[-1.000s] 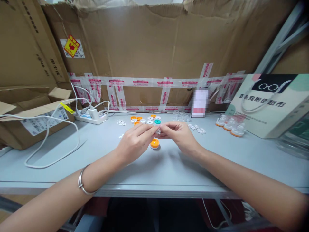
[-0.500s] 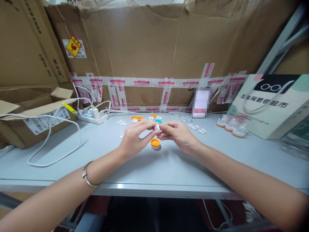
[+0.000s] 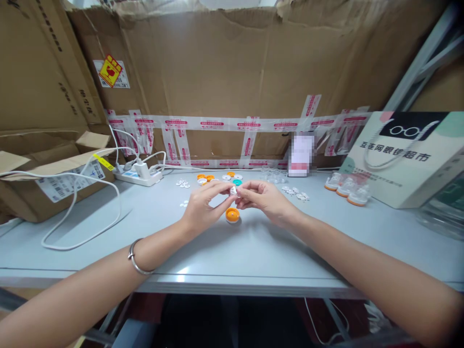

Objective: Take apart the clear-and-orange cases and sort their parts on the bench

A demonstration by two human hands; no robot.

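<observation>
Left hand point(image 3: 203, 204) and right hand point(image 3: 267, 200) pinching small white plastic piece point(image 3: 234, 191) between them, mostly hidden — just beyond round orange-and-white plastic cup point(image 3: 232, 215) on grey table point(image 3: 224, 256). Open brown cardboard box point(image 3: 21, 198) far left — cut off, contents unclear.

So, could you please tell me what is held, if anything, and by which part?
A small white piece, pinched at its edges by the left hand, with the right hand at its right side; too small to tell more.

Left hand point(image 3: 203, 203), right hand point(image 3: 267, 200) — a white piece point(image 3: 233, 191) pinched between.
</observation>
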